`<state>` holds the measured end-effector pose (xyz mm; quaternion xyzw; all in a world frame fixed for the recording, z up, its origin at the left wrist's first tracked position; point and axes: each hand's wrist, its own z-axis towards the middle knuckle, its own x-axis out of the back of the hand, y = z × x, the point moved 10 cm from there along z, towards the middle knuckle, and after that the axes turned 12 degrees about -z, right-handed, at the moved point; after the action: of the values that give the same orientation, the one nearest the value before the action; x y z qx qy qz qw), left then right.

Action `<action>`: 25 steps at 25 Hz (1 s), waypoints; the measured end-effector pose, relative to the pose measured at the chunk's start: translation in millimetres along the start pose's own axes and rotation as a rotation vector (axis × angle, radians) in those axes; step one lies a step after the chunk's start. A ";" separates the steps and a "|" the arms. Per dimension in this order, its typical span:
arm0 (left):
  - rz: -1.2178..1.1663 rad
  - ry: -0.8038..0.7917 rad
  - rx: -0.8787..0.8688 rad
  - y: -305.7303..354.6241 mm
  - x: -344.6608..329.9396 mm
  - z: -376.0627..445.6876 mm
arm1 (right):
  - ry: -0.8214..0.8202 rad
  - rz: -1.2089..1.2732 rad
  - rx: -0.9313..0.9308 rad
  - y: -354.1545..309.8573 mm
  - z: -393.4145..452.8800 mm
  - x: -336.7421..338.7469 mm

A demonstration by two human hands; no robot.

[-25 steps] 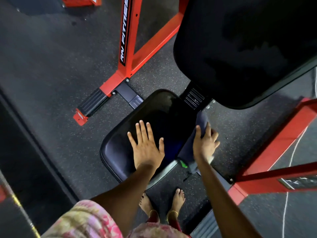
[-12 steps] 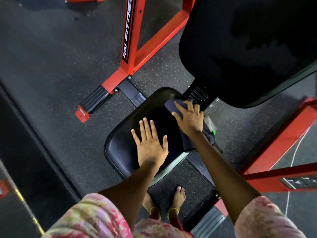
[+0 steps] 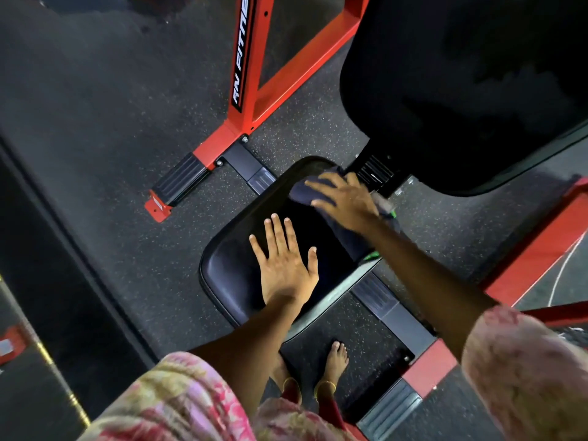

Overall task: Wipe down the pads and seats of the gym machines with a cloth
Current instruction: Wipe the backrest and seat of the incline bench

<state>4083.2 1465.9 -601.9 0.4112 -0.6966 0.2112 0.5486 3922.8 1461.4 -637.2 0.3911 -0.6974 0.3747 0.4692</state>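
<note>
Left hand (image 3: 284,268) fingers spread flat on seat (image 3: 229,272); right hand (image 3: 345,200) fingers extended pressing cloth (image 3: 304,190).

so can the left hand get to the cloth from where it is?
Probably yes. The left hand lies flat on the seat, with bare seat between it and the cloth; only the right hand covers the cloth.

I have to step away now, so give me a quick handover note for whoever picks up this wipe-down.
Left hand: flat and open on the seat pad, bracing.
Right hand: fingers spread, pressing the dark cloth onto the seat's far corner, near the hinge below the back pad.
Done: cannot tell how much of the seat has been wiped.
Left: finish the seat, including under the left hand, then the back pad.
</note>
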 end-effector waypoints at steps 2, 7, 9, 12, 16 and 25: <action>-0.008 0.006 0.002 -0.1 0.0 0.8 | -0.063 0.041 -0.232 39.1 19.1 -1.4; -0.008 -0.008 0.005 -1.1 -1.3 1.0 | 0.044 -0.032 0.003 -40.3 4.1 6.2; -0.004 -0.010 0.013 -2.2 -1.7 0.8 | 0.064 -0.030 0.176 -55.1 1.9 9.8; 0.008 -0.008 0.012 -2.1 -2.3 1.5 | -0.012 -0.045 0.013 -9.0 38.5 5.4; 0.013 -0.007 0.009 -0.3 -1.2 1.7 | -0.030 -0.030 -0.191 21.8 43.6 0.0; 0.028 -0.028 -0.001 -1.2 -2.2 0.5 | -0.011 0.219 -0.752 103.0 -62.1 -36.1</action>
<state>4084.0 1465.6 -604.3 0.4042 -0.7098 0.2127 0.5362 3862.0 1566.2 -670.2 0.1172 -0.8261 0.1387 0.5334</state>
